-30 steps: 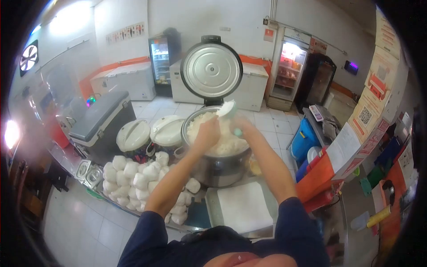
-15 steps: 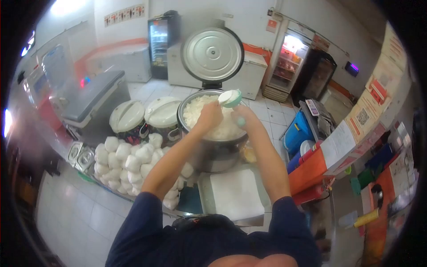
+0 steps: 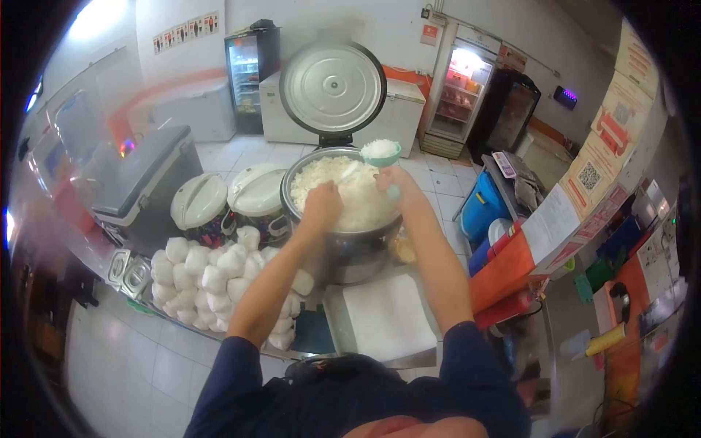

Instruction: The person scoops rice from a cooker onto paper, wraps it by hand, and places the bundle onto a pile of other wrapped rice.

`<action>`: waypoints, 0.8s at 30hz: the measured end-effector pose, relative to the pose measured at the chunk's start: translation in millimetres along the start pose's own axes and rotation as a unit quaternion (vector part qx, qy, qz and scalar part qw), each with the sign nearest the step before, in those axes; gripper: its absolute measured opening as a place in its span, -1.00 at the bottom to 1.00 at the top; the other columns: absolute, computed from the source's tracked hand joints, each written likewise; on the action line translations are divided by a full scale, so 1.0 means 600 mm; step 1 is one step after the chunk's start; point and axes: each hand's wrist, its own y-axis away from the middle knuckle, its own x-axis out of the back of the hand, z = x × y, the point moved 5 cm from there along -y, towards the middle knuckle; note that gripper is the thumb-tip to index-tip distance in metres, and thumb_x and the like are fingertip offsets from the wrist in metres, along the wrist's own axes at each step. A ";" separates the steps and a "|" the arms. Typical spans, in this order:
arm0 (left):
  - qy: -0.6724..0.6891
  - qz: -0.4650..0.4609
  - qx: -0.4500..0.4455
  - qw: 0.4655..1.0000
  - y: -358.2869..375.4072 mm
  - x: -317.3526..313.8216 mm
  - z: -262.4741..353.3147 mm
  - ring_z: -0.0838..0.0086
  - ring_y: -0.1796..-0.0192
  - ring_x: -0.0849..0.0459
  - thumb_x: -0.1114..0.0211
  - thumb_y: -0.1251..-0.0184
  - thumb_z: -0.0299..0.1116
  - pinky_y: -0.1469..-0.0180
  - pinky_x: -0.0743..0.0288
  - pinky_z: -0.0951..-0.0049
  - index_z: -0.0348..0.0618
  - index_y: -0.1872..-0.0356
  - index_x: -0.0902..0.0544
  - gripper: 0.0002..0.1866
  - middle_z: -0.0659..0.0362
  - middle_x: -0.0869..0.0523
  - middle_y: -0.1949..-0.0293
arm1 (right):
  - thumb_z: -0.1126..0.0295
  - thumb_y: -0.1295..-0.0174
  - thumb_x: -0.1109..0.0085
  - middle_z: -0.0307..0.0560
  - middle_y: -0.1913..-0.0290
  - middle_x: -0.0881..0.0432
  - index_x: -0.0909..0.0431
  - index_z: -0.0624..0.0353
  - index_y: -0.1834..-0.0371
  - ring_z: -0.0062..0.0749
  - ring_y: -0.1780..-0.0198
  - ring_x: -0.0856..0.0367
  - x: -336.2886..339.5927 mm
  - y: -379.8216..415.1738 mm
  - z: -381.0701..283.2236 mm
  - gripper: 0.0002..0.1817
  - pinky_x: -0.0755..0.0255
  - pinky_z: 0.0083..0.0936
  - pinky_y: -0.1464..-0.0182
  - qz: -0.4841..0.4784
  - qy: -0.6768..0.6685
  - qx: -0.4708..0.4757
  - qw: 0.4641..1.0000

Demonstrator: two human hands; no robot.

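Observation:
Over the large cooker point(image 3: 286, 191) full of white rice point(image 3: 321, 175), my right hand point(image 3: 395, 182) grips the handle of a green scoop point(image 3: 382, 159). Rice is heaped above the scoop's rim. My left hand point(image 3: 323, 207) is closed around a white rice paddle point(image 3: 350, 171), whose blade points up and right over the rice. Paddle and scoop are apart. Behind them the cooker's round metal lid point(image 3: 334, 85) stands raised on its hinge.
Several white wrapped bundles point(image 3: 215, 279) are piled at the left, beside two lidded pots point(image 3: 257, 191) and a grey cooler point(image 3: 142, 175). A tray with white paper point(image 3: 387, 314) lies before the cooker. A blue bin point(image 3: 485, 212) stands right; paper-covered pillar point(image 3: 584, 175) beyond.
The paddle has left the scoop and moved down and left to the rice with my left hand. The heaped rice in the scoop now shows uncovered. The view has shifted slightly.

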 end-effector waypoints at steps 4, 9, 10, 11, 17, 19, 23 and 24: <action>0.092 0.191 -0.019 0.977 -0.004 0.038 0.022 -0.25 0.25 -0.64 -0.01 -0.41 -0.37 0.14 -0.48 -0.10 -0.38 0.05 -0.60 -0.69 -0.34 -0.64 0.38 | 0.50 -0.34 0.13 -0.35 0.63 -0.22 -0.25 0.14 0.43 -0.66 0.69 -0.22 0.014 -0.032 -0.010 -0.85 -0.17 -0.63 0.69 -0.197 0.523 0.387 0.733; 0.115 0.047 -0.005 0.992 -0.009 0.006 0.087 -0.25 0.23 -0.64 -0.02 -0.41 -0.36 0.15 -0.48 -0.15 -0.26 -0.07 -0.49 -0.70 -0.31 -0.65 0.39 | 0.49 -0.33 0.13 -0.33 0.61 -0.23 -0.30 0.17 0.42 -0.63 0.67 -0.20 -0.056 0.065 0.031 -0.87 -0.14 -0.58 0.67 0.046 0.304 0.098 0.946; 0.112 0.021 -0.019 0.993 -0.007 0.001 0.094 -0.26 0.23 -0.63 -0.03 -0.41 -0.36 0.16 -0.47 -0.16 -0.26 -0.05 -0.49 -0.71 -0.32 -0.64 0.39 | 0.50 -0.32 0.13 -0.32 0.61 -0.24 -0.31 0.18 0.38 -0.64 0.67 -0.20 -0.042 0.051 0.029 -0.90 -0.14 -0.57 0.67 0.051 0.327 0.102 0.938; 0.116 0.015 -0.030 0.993 -0.011 -0.001 0.095 -0.26 0.23 -0.63 -0.05 -0.38 -0.35 0.16 -0.47 -0.15 -0.28 0.12 -0.52 -0.78 -0.31 -0.65 0.36 | 0.50 -0.33 0.13 -0.31 0.60 -0.24 -0.29 0.20 0.30 -0.64 0.67 -0.23 -0.003 -0.002 0.031 -0.95 -0.16 -0.60 0.69 -0.025 0.287 0.111 0.951; 0.038 0.121 -0.039 0.991 -0.077 0.021 0.054 -0.20 0.20 -0.65 -0.05 -0.31 -0.37 0.12 -0.49 -0.08 -0.34 0.26 -0.64 -0.75 -0.25 -0.68 0.29 | 0.46 -0.35 0.10 -0.29 0.58 -0.29 -0.25 0.19 0.23 -0.73 0.68 -0.25 0.004 0.044 0.016 -0.93 -0.21 -0.75 0.73 -0.008 -0.054 -0.071 0.996; -0.046 0.060 -0.012 0.997 -0.098 0.022 0.027 -0.14 0.17 -0.67 -0.08 -0.23 -0.35 0.06 -0.52 -0.01 -0.33 0.23 -0.68 -0.71 -0.23 -0.70 0.25 | 0.44 -0.34 0.09 -0.26 0.54 -0.32 -0.27 0.19 0.21 -0.72 0.67 -0.26 0.007 0.087 0.015 -0.92 -0.23 -0.73 0.73 -0.040 -0.059 -0.044 0.996; -0.241 0.093 0.039 0.965 -0.076 0.038 -0.022 -0.24 -0.22 -0.43 -0.10 -0.20 -0.16 -0.21 -0.35 -0.07 -0.33 0.04 -0.65 -0.54 -0.39 -0.50 -0.12 | 0.37 -0.32 0.07 -0.23 0.50 -0.35 -0.33 0.20 0.10 -0.65 0.66 -0.31 0.017 0.244 0.050 -0.82 -0.23 -0.68 0.73 -0.110 -0.021 -0.011 0.994; -0.246 0.165 0.019 0.955 -0.051 0.053 -0.020 -0.16 -0.28 -0.32 -0.18 -0.20 -0.17 -0.28 -0.23 -0.07 -0.29 -0.06 -0.58 -0.52 -0.36 -0.41 -0.16 | 0.34 -0.35 0.11 -0.20 0.51 -0.35 -0.34 0.27 0.09 -0.63 0.70 -0.27 0.020 0.286 0.067 -0.78 -0.19 -0.65 0.74 -0.090 -0.054 0.027 0.994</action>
